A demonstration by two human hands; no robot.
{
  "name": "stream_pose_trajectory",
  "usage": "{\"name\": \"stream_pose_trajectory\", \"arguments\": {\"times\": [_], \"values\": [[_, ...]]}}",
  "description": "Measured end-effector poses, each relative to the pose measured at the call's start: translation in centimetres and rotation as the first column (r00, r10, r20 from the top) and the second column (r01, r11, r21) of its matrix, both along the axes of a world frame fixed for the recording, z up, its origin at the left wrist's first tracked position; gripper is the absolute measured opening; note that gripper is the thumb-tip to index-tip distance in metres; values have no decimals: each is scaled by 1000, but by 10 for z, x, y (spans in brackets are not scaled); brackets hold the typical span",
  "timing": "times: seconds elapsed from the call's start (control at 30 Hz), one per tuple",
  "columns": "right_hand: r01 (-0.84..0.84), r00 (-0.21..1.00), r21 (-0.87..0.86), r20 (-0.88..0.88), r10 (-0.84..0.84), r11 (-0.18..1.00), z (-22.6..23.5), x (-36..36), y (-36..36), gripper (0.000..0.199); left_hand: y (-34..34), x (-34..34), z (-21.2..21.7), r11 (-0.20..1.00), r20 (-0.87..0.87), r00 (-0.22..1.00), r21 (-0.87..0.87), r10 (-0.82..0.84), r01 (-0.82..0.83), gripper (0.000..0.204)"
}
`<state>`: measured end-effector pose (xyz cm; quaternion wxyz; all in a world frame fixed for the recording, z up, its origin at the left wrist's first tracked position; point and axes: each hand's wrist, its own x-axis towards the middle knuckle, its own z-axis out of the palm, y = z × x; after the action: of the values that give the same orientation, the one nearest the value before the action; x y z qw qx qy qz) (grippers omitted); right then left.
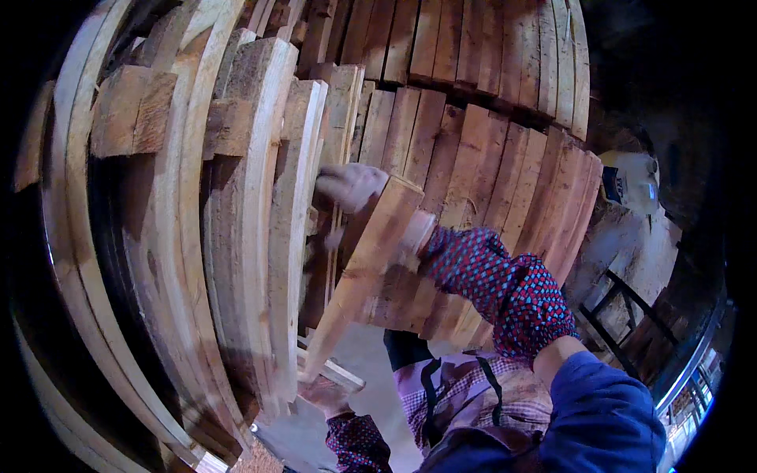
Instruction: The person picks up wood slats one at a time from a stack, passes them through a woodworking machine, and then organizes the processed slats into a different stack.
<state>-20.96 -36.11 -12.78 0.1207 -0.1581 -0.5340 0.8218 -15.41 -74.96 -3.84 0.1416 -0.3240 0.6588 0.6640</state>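
A short wooden board (359, 272) slants in front of me, its upper end beside the stacked lumber and its lower end near my body. My right hand (352, 186) reaches behind the board's upper part and grips it; its fingers are smeared by motion and partly hidden. At the lower end, my left hand (326, 395) is closed around the board, with its fingers mostly covered by the wood. Both forearms wear dotted sleeve covers, red and blue on dark cloth.
Upright wooden planks with crosspieces (260, 189) rise close on the left. Tight rows of similar boards (481, 165) are stacked ahead and to the right. A black metal frame (627, 311) and a pale sack (633, 185) stand at far right. Grey floor (300, 441) shows below.
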Motion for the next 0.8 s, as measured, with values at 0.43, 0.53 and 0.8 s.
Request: {"name": "stream_pose_trajectory", "arguments": {"times": [0.43, 0.53, 0.8], "values": [[117, 926, -705, -177, -334, 699, -49, -10, -85, 36, 2, 7, -9, 965, 3, 984, -192, -181, 178, 64], [-75, 823, -843, -353, -444, 532, -53, -28, -60, 32, 51, 26, 17, 806, -67, 891, -462, -449, 371, 51], [-525, 480, -785, -593, -646, 330, -52, -69, -9, 23, 45, 53, -10, 908, -70, 913, -162, -402, 388, 50]]}}
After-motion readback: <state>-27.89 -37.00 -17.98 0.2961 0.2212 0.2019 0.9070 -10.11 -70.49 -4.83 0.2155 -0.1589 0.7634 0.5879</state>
